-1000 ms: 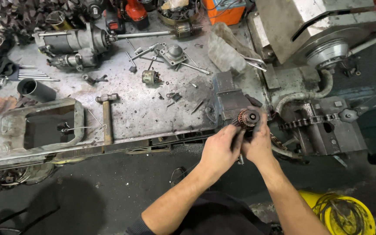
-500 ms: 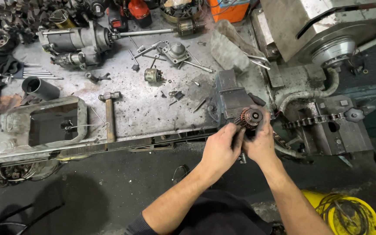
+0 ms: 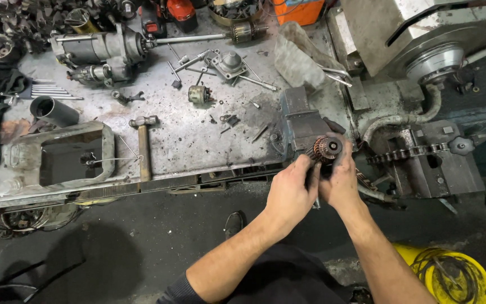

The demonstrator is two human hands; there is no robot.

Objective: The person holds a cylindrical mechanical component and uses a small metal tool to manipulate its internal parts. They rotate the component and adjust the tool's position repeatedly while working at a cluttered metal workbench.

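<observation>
Between both hands (image 3: 316, 188), the copper-wound armature (image 3: 326, 149) sits gripped.

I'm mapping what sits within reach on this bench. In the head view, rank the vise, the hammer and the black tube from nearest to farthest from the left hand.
1. Vise: just above the left hand, at the bench edge.
2. Hammer: mid-bench, off to the left.
3. Black tube: farthest left, beyond the hammer.

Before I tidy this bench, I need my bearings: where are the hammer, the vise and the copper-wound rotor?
hammer (image 3: 143, 147), head view, on its wooden handle.
vise (image 3: 301, 121), head view, on its blue-grey body.
copper-wound rotor (image 3: 328, 148), head view, on its round end face.
</observation>
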